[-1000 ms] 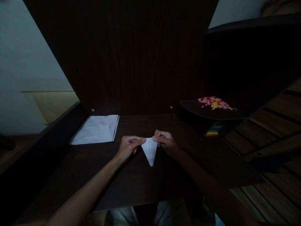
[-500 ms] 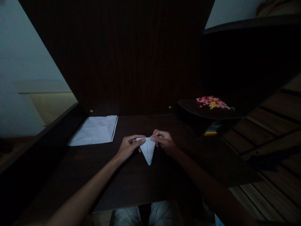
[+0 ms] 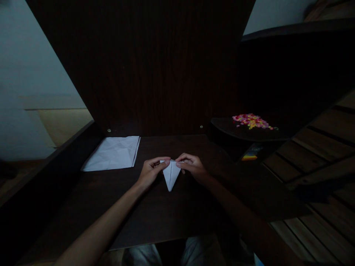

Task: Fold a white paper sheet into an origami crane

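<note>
A white sheet of paper folded into a narrow kite shape [image 3: 171,175] is between my hands, its point toward me and a crease or slit running down its middle. My left hand [image 3: 150,170] pinches the upper left corner, thumb on top and fingers behind. At the upper right corner, my right hand [image 3: 193,166] grips the paper between thumb and curled fingers. Both thumbs press near the top edge. The fingertips behind the paper are partly hidden.
White creased paper sheets [image 3: 113,153] lie stacked at the desk's back left. Many small pink, red and yellow pieces [image 3: 252,121] sit on a raised curved shelf [image 3: 230,129] at right. A dark side panel [image 3: 55,159] borders the left; a tall back panel [image 3: 155,74] stands behind.
The folded paper's point has swung slightly left and up. My thumbs have shifted a little along the top edge, and both hands still hold the paper.
</note>
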The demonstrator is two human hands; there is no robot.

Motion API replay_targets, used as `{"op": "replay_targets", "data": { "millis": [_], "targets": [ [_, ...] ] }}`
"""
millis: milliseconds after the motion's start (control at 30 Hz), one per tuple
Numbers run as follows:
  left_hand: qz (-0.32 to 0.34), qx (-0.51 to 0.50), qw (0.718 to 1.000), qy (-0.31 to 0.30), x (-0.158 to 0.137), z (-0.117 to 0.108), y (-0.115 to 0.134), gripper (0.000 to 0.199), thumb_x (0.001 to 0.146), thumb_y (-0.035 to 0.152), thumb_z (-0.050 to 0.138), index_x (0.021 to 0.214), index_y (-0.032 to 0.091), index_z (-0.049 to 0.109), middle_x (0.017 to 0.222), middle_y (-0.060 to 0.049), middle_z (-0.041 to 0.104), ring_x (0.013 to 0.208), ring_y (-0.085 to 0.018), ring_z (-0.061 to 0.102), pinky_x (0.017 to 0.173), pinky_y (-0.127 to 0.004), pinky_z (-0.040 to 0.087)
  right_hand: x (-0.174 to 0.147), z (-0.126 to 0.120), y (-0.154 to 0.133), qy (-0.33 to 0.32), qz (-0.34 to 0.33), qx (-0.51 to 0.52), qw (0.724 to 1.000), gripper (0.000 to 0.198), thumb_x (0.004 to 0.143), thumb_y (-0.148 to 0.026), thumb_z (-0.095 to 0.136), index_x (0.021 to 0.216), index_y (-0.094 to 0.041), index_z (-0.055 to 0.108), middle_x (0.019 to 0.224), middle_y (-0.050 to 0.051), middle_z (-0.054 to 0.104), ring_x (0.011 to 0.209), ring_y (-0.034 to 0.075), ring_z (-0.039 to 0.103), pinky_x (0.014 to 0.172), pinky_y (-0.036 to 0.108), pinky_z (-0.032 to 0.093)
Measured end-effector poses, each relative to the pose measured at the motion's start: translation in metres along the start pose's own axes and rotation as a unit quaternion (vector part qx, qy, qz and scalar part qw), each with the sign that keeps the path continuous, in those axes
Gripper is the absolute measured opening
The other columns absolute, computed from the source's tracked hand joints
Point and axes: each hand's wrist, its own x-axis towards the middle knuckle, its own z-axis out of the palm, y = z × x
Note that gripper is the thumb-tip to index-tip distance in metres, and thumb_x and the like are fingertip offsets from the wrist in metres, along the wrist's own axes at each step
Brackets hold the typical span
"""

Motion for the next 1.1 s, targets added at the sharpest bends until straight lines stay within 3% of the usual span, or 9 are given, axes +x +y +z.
{"op": "replay_targets", "data": {
  "millis": [133,233,367,500,633,867,1100],
  "targets": [
    [0.012,-0.015,1.0,-0.009,0.0009,-0.0011,-0.002,0.035,0.068,0.032,0.073,0.097,0.014,0.07,0.097,-0.009,0.071,0.085,-0.021,0.064,0.07,-0.027,0.048,0.0016,0.0021,0.0005,0.019,0.017,0.017,1.0,0.036,0.061,-0.029,0.076,0.094,-0.02,0.063,0.083,0.001,0.063,0.076,0.015,0.06,0.058,0.024,0.046],
    [0.013,-0.034,0.999,-0.02,0.0008,-0.0013,-0.0025,0.044,0.066,0.03,0.074,0.107,0.014,0.066,0.1,-0.01,0.07,0.086,-0.021,0.065,0.071,-0.027,0.049,0.0023,0.0034,0.002,0.012,0.044,0.015,0.999,0.033,0.062,-0.029,0.075,0.091,-0.019,0.063,0.086,0.002,0.066,0.082,0.017,0.062,0.071,0.027,0.047],
    [0.003,-0.044,0.999,-0.026,0.0007,-0.0012,-0.0013,0.064,0.065,0.029,0.074,0.123,0.012,0.054,0.094,-0.009,0.071,0.077,-0.019,0.066,0.07,-0.028,0.05,0.0022,0.0048,0.0047,-0.01,0.068,0.006,0.998,0.025,0.065,-0.035,0.072,0.08,-0.016,0.063,0.074,0.001,0.066,0.067,0.014,0.061,0.059,0.025,0.046],
    [0.001,-0.027,0.999,-0.03,0.0001,-0.0007,0.0009,0.067,0.066,0.029,0.073,0.127,0.011,0.051,0.093,-0.009,0.071,0.074,-0.019,0.066,0.069,-0.029,0.05,0.0026,0.0053,0.0059,0.0,0.061,0.001,0.998,0.027,0.064,-0.038,0.072,0.074,-0.016,0.062,0.064,-0.001,0.062,0.052,0.011,0.055,0.046,0.022,0.043],
    [-0.005,-0.023,0.999,-0.025,0.0004,-0.0002,0.0015,0.065,0.067,0.029,0.072,0.126,0.012,0.053,0.087,-0.007,0.072,0.072,-0.018,0.065,0.069,-0.029,0.049,0.0027,0.0052,0.0045,0.004,0.064,-0.002,0.998,0.025,0.065,-0.038,0.071,0.074,-0.016,0.063,0.062,-0.001,0.061,0.051,0.011,0.054,0.045,0.022,0.042],
    [-0.011,0.01,1.0,-0.005,0.003,-0.0012,-0.002,0.045,0.067,0.033,0.071,0.106,0.011,0.066,0.076,-0.005,0.071,0.07,-0.018,0.065,0.066,-0.027,0.048,0.0032,0.0052,0.0055,0.007,0.084,-0.006,0.996,0.026,0.067,-0.042,0.068,0.073,-0.017,0.063,0.062,-0.001,0.06,0.052,0.011,0.053,0.044,0.021,0.04],
    [-0.029,-0.029,0.999,-0.021,0.0045,-0.0006,-0.0067,0.053,0.061,0.033,0.076,0.108,0.012,0.064,0.08,-0.006,0.072,0.071,-0.018,0.066,0.071,-0.03,0.05,0.0049,0.0045,0.0053,0.02,0.073,-0.024,0.997,0.025,0.067,-0.039,0.068,0.073,-0.016,0.065,0.063,-0.001,0.06,0.057,0.011,0.053,0.049,0.021,0.038]
  ]
}}
